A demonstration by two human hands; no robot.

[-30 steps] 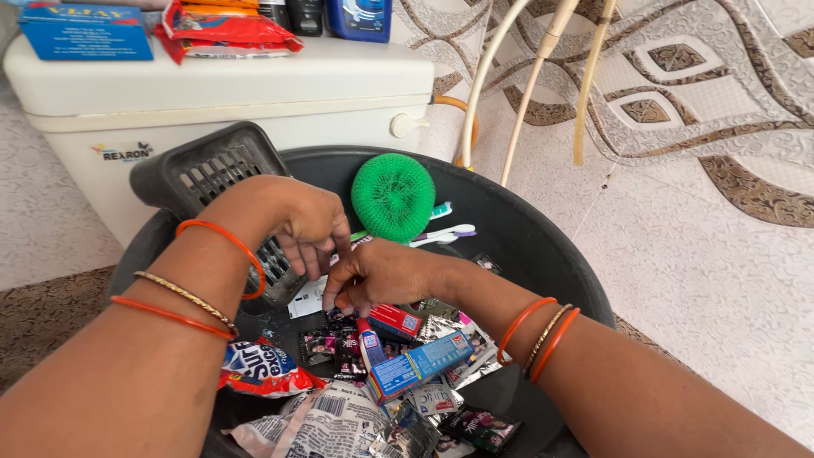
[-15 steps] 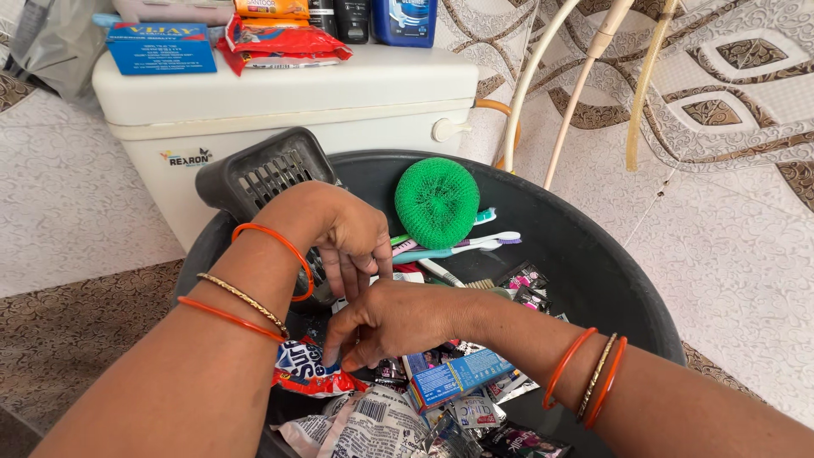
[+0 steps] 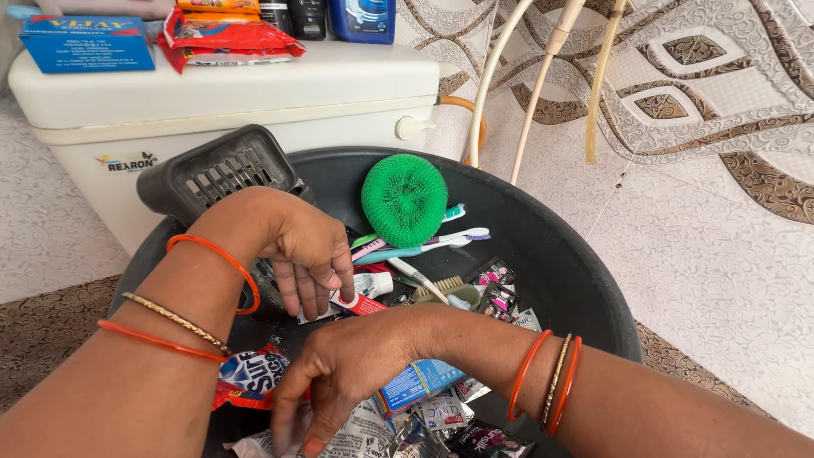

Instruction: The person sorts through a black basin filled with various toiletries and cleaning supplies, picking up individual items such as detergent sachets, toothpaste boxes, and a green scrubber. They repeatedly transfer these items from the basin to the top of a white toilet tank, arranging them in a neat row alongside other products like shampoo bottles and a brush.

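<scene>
Both hands are down in the black tub (image 3: pixel 585 288). Item one: my left hand (image 3: pixel 309 254), palm down, fingers loosely spread and hanging, tips touching a white-and-red toothpaste tube (image 3: pixel 360 293); nothing is gripped in it. Item two: my right hand (image 3: pixel 356 365), fingers curled downward into the heap at six o'clock, thumb on a crumpled printed packet (image 3: pixel 360 437); whether it has pinched anything I cannot tell, since the fingertips are buried. Half a second ago this hand sat higher, over the blue carton (image 3: pixel 415 383); it has since dropped toward me, leaving the carton uncovered just to its right, at three o'clock.

Further contents, outward:
- red-and-blue detergent pouch (image 3: pixel 250 377), nine o'clock of the right hand, just beside it.
- small dark sachets (image 3: pixel 496 288), two o'clock, scattered.
- toothbrushes (image 3: pixel 424 242) and a bristle brush (image 3: pixel 449 288), lying flat at one o'clock.
- green mesh scrubber (image 3: pixel 404 199), twelve o'clock, resting on the toothbrushes.
- dark slotted basket (image 3: pixel 225 174), tilted on the rim at eleven o'clock, behind my left wrist.

Beyond: white cistern (image 3: pixel 237 93).
</scene>
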